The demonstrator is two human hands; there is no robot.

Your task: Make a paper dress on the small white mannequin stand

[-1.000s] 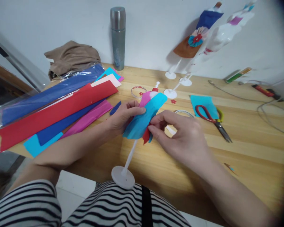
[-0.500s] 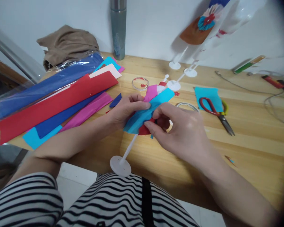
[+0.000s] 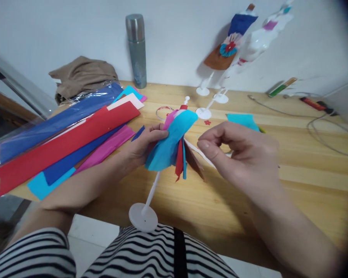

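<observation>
My left hand point(image 3: 151, 141) is closed around a miniature dress form dressed in coloured paper, its fingers partly hidden behind it. The thumb presses on a bright blue crepe paper piece point(image 3: 172, 141) lying over the front. Magenta paper point(image 3: 170, 119) and a red band point(image 3: 184, 107) show near the top. Red, blue and brown strips point(image 3: 193, 160) hang at the right side. The form tilts on a white stand point(image 3: 143, 217) toward my body. My right hand point(image 3: 234, 150) is apart from it, thumb and forefinger pinched. A white strip point(image 3: 201, 152) runs from the form behind this hand; I cannot tell what the fingers hold.
Folded coloured paper point(image 3: 72, 144) and plastic-wrapped blue paper point(image 3: 61, 116) lie left. A flask point(image 3: 137, 54), brown cloth point(image 3: 83, 75) and several dressed forms on stands point(image 3: 203, 112) stand behind. To the right are blue paper point(image 3: 243, 121), a cable point(image 3: 278, 112) and a green-handled tool point(image 3: 281, 88).
My right hand has left the blue paper and moved right, now covering most of the scissors. The hanging strips have come into view. My left hand keeps its hold; the camera view has shifted.
</observation>
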